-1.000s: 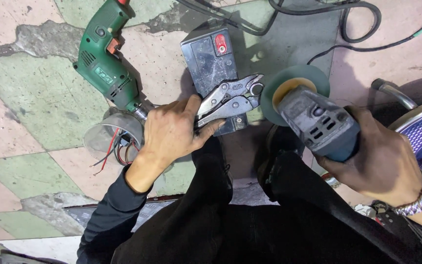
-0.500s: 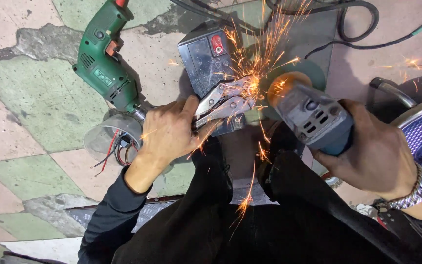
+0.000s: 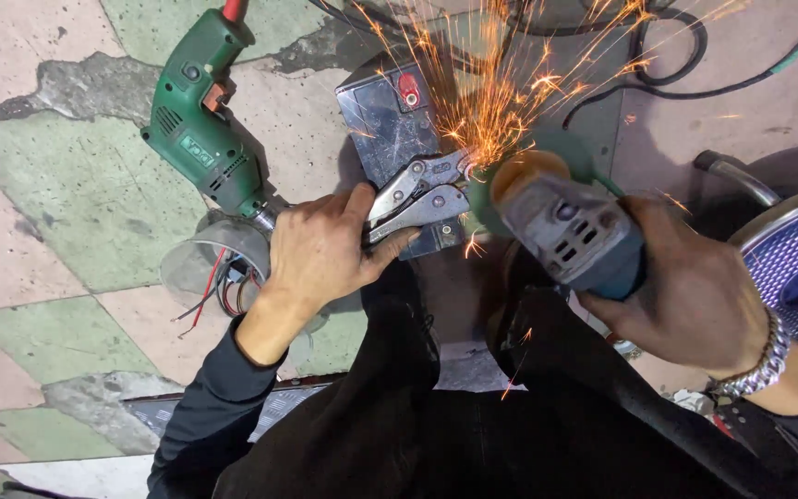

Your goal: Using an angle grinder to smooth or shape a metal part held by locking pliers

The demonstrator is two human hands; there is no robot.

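Observation:
My left hand [image 3: 320,249] grips the handles of silver locking pliers [image 3: 422,189], whose jaws point right toward the grinder's disc. My right hand [image 3: 695,296] holds a blue-grey angle grinder [image 3: 570,231] with a green guard. Its disc meets whatever the plier jaws clamp, which is too small to make out. Orange sparks [image 3: 501,92] spray up and away from that contact. Under the pliers stands a dark rectangular battery [image 3: 385,115] with a red terminal cap.
A green electric drill [image 3: 205,139] lies on the tiled floor left of my left hand. A clear tub with coloured wires [image 3: 219,273] sits below it. Black cables [image 3: 658,65] loop at the top right. A blue round fan grille [image 3: 796,263] is at the right edge.
A second ago there were no sparks. The grinder's disc came against the plier jaws, and the spark spray has grown and now flies upward. My left hand has stayed put.

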